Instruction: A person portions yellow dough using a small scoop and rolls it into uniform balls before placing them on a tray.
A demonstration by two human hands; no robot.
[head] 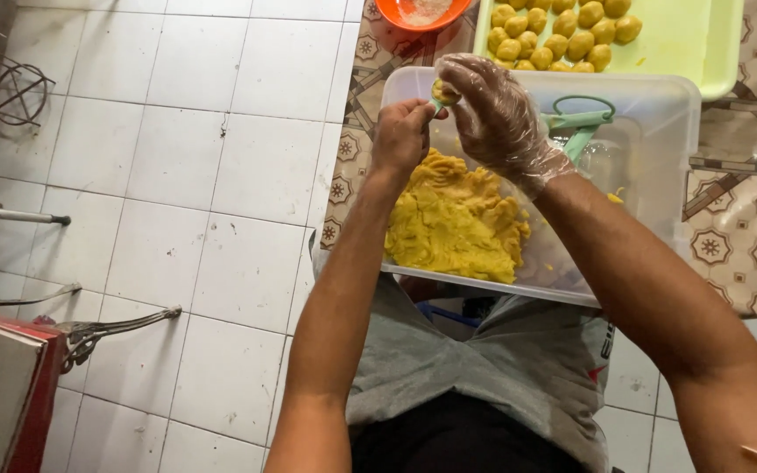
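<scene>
Head view: your left hand (405, 133) is bare and closed in a fist around the handle of a small green scoop (436, 103), of which only a sliver shows above the knuckles. Your right hand (497, 118) wears a clear plastic glove; its fingertips are curled onto the yellow dough lump (444, 92) sitting at the scoop's head, just above the left fist. Whether the right fingers pinch the lump or only press on it, you cannot tell.

Judgement on the step: you appear to be portioning and shaping one ball. Keep the scoop level so the lump does not slide off, press with the gloved fingertips only, and work directly over the tub so crumbs fall back in. Keep the bare hand on the handle, off the dough.

Containers, relative to the grip:
- Clear plastic tub (659, 96), directly beneath both hands, resting on your lap. It holds a rough mass of yellow dough (453, 223) below the grip, toward you, and a green-handled tool (582, 123) just to the right of the gloved hand.
- Pale green tray (694, 39), beyond the grip and to its right, on a patterned mat (729, 236). It carries rows of finished yellow balls (562, 31), touching one another; the rest of the tray is bare.
- Orange bowl (387, 10), beyond the grip, slightly left, with something white and powdery inside; it is cut off by the frame edge.
</scene>
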